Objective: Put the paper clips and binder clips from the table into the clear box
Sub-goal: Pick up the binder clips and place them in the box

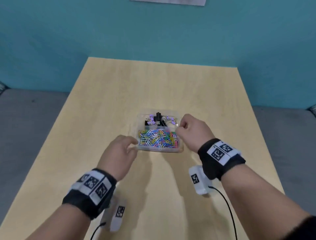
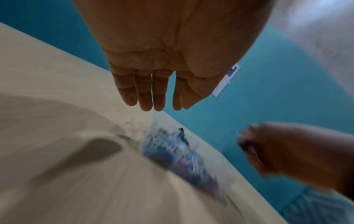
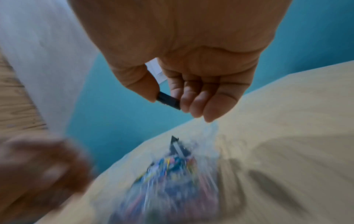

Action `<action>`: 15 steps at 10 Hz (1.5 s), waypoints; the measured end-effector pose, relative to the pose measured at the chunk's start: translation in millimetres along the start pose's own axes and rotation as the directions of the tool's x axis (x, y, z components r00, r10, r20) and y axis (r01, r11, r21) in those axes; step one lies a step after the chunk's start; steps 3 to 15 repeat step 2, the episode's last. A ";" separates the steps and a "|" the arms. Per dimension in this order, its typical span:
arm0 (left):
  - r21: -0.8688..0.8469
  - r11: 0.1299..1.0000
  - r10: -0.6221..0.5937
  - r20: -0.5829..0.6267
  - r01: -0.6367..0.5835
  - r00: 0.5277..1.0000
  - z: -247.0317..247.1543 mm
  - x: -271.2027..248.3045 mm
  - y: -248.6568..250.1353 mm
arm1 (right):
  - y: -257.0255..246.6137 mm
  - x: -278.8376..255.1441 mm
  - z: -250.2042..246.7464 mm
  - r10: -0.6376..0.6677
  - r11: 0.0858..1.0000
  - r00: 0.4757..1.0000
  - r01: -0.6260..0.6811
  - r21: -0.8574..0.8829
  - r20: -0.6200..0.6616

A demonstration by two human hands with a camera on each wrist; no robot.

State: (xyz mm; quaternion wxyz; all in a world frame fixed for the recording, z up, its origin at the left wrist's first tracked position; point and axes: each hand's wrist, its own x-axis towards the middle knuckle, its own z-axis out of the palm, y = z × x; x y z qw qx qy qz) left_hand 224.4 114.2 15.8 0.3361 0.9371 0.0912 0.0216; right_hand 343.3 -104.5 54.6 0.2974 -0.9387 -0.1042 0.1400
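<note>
A clear box (image 1: 180, 150) stands in the middle of the wooden table (image 1: 153, 85). Coloured paper clips (image 1: 158, 139) fill its near compartment. Black and purple binder clips (image 1: 158, 119) lie in the far one. My right hand (image 1: 181, 126) hovers at the box's right edge with its fingers curled. In the right wrist view the thumb and fingers pinch a black binder clip (image 3: 168, 100) above the blurred box (image 3: 206, 189). My left hand (image 1: 131, 143) is at the box's near-left corner, and its fingers (image 2: 145, 97) are straight and hold nothing.
A teal wall (image 1: 153, 34) rises behind the table, with a white sheet (image 1: 167, 2) at its top. Grey surfaces (image 1: 25, 128) flank the table on both sides. Bare tabletop surrounds the box.
</note>
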 end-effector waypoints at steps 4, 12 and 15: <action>-0.065 0.996 0.063 0.157 -0.053 0.986 6.7 -147.4 -34.9 | -20.0 51.8 4.7 0.040 0.995 0.995 -0.032 -0.091 0.094; -0.065 0.996 0.063 0.157 -0.053 0.986 6.7 -147.4 -34.9 | -20.0 51.8 4.7 0.040 0.995 0.995 -0.032 -0.091 0.094; -0.065 0.996 0.063 0.157 -0.053 0.986 6.7 -147.4 -34.9 | -20.0 51.8 4.7 0.040 0.995 0.995 -0.032 -0.091 0.094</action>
